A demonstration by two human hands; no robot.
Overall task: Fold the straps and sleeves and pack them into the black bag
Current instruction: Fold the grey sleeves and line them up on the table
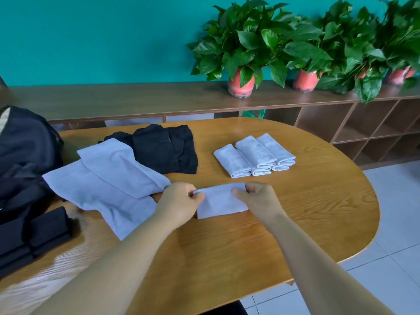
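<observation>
1. No writing can be read. The folded sleeves (254, 155) carry a faint pattern, too blurred to make out.
2. Left hand (181, 201): pinches the left edge of the sleeve (219, 202), thumb on top, fingers curled. Bare forearm comes in from lower left.
3. Right hand (256, 198): pinches the sleeve's far right corner, thumb on top, fingers curled behind. Bare forearm comes in from lower right.
4. The hands are apart, with the sleeve spanning the gap between them.
5. The sleeve is white, folded to a short rectangle, and lies on the table (295, 212) near the front middle.
6. Flat sleeves (109, 178): two, white, unfolded and overlapping. Their near end is just beside the left hand.
7. The folded sleeves sit in a tight group behind the right hand, apart from the held one.
8. Black pile (163, 151): behind the flat sleeves, partly under the upper one.
9. Bag (25, 151): black, at the table's left edge. Cannot tell if it is open.
10. Black folds (45, 228): stacked in front of the bag.
11. Potted plants (245, 42) stand on the shelf (113, 98) by the teal wall.
</observation>
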